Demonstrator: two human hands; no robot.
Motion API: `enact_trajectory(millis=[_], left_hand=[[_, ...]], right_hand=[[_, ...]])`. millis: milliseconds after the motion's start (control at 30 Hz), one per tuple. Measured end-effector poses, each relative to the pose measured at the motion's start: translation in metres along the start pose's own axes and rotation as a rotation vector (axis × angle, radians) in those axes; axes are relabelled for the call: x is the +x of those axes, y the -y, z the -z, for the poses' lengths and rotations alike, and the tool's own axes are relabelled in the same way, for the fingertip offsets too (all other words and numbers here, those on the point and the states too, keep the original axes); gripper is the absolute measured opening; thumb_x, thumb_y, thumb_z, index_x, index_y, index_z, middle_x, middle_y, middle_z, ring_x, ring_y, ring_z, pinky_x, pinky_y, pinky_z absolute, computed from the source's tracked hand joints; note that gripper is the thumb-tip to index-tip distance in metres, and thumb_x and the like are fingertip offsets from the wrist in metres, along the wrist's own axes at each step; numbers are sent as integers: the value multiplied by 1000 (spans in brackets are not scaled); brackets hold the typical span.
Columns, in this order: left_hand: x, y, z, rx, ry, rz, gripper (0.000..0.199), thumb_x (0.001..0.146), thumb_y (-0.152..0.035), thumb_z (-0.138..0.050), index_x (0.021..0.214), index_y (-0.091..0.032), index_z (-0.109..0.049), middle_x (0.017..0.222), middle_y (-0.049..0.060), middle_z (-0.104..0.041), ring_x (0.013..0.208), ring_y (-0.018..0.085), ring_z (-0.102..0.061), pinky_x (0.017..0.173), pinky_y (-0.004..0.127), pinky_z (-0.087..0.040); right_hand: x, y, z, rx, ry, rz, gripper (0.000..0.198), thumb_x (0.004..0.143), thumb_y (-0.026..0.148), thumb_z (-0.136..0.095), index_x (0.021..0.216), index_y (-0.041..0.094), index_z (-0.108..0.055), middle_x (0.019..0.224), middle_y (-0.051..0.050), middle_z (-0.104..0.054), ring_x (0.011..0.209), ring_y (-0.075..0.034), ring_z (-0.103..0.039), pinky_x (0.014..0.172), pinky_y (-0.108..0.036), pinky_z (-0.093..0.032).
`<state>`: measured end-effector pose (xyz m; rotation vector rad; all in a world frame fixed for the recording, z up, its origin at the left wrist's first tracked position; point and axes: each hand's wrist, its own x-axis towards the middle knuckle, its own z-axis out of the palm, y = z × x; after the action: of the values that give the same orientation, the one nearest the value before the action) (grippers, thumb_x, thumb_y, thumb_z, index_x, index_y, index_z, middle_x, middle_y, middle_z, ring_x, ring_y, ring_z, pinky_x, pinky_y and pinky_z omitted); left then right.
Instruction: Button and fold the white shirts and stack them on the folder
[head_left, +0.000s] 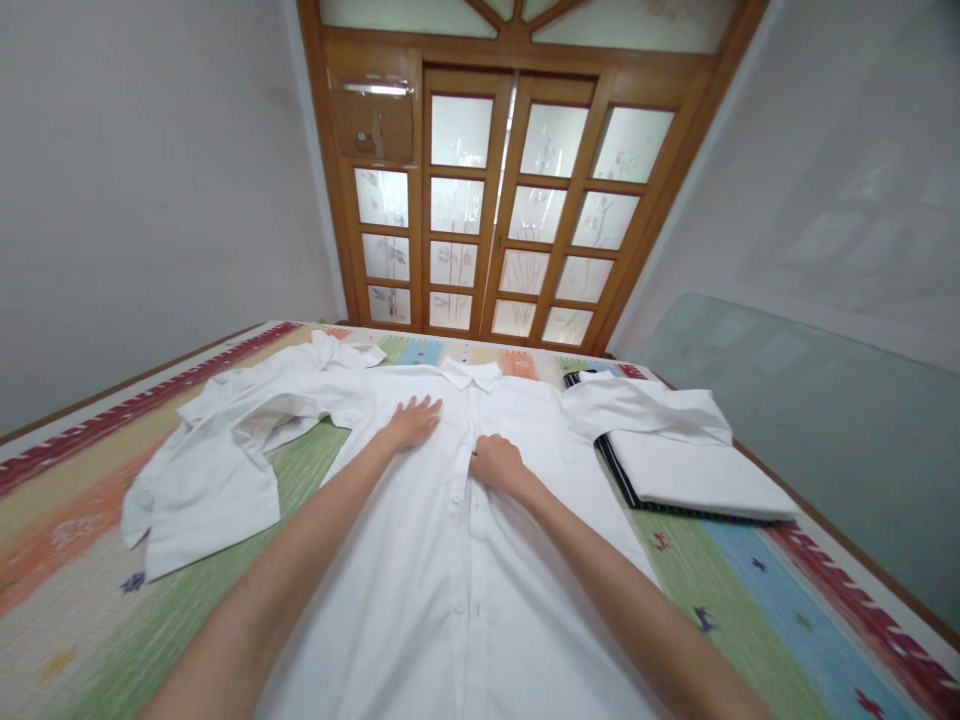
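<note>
A white button-up shirt (420,560) lies spread face up in front of me, its collar (471,374) at the far end and its sleeves out to both sides. My left hand (415,422) rests flat on the chest, fingers spread. Just right of the button line, my right hand (496,461) is closed with its fingers curled on the front edge of the shirt. Several buttons run down the middle, below the right hand. Over the striped cover to the left, another crumpled white garment (217,500) lies beside or under the left sleeve; I cannot tell which.
Folded white cloth (697,475) sits on a dark striped piece (619,470) at the right, with the right sleeve over it. A colourful patterned bedspread (757,590) lies underneath. A pale green headboard-like panel (810,420) stands at right; wooden glass doors (517,180) are beyond.
</note>
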<state>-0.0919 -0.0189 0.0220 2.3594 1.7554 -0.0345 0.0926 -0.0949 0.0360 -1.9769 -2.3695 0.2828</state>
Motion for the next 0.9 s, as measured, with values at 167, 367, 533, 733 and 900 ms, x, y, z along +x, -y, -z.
enact_trajectory(millis=[167, 367, 533, 733, 900], left_hand=[[-10, -31, -15, -87, -51, -188, 62, 96, -56, -15, 153, -31, -18, 161, 2, -13, 148, 33, -6, 112, 65, -3], [-13, -39, -20, -54, -87, -200, 63, 93, -60, -28, 151, -33, -26, 160, 2, -20, 148, 33, -10, 113, 65, 0], [-12, -46, -14, -42, -93, -177, 65, 90, -62, -36, 149, -33, -31, 160, 5, -23, 146, 36, -16, 111, 68, -5], [-10, -41, -18, -62, -99, -281, 48, 97, -38, -26, 143, -38, -40, 157, -2, -29, 146, 28, -21, 115, 60, -10], [-7, -38, -23, -36, -155, -163, 56, 97, -36, -24, 150, -21, -30, 158, 7, -27, 147, 25, -18, 118, 50, -12]], right_hand=[[9, -22, 0, 178, -44, 12, 30, 87, 35, -46, 82, 14, -67, 94, -15, -71, 85, -22, -65, 69, -28, -43], [16, -54, -3, 689, -219, 16, 26, 80, 27, -37, 58, 20, -48, 61, 1, -56, 61, -13, -49, 58, -22, -35], [21, -44, -1, 725, -250, 99, 28, 83, 25, -34, 59, 21, -48, 60, 2, -53, 62, -14, -48, 60, -22, -36], [16, -36, 2, 274, -86, 234, 25, 86, 19, -43, 72, 17, -64, 78, -5, -67, 77, -17, -58, 76, -27, -41], [15, -55, -18, 39, -321, 276, 35, 90, 26, -49, 120, 13, -60, 133, -16, -56, 126, -24, -46, 104, -36, -33]])
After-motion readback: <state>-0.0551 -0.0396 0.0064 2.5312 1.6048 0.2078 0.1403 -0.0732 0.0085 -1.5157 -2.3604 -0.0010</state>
